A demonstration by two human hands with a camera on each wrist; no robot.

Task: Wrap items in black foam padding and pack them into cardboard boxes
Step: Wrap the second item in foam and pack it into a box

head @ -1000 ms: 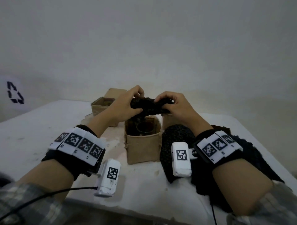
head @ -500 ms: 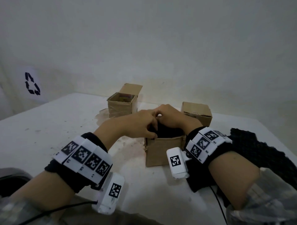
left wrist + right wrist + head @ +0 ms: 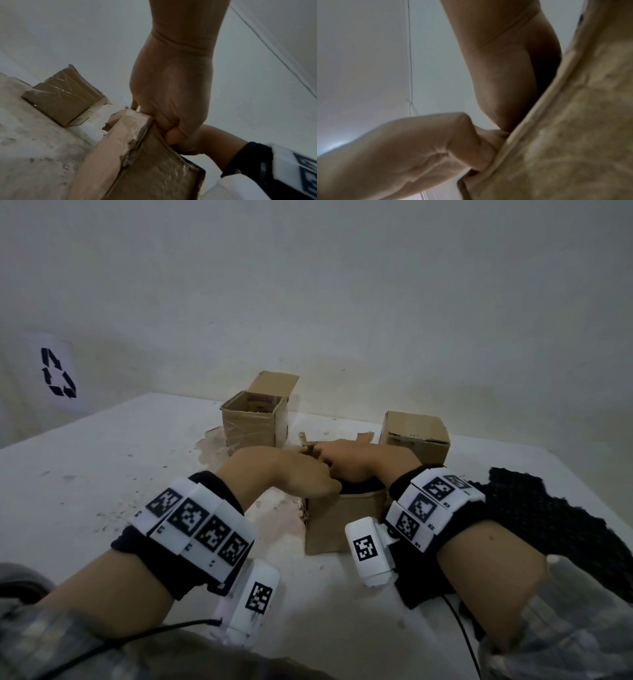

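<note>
A small open cardboard box (image 3: 337,525) stands mid-table. Black foam (image 3: 359,487) shows just inside its top; the item wrapped in it is hidden. My left hand (image 3: 305,475) reaches in from the left, its fingers curled down over the rim onto the foam. From the right, my right hand (image 3: 354,463) also curls down into the opening, and the two hands touch. The left wrist view shows my left hand (image 3: 169,108) sunk in the box (image 3: 140,169) with the fingertips out of sight. In the right wrist view my right hand (image 3: 508,75) dips behind the box wall (image 3: 573,135).
An open box (image 3: 253,424) with something colourful inside stands at the back left. A closed box (image 3: 416,436) sits at the back right. A loose black foam sheet (image 3: 537,508) lies on the white table (image 3: 120,460) under my right forearm. A wall rises behind.
A second ago both hands held the black foam bundle above the box. They have since lowered it into the box and now sit deeper in the opening.
</note>
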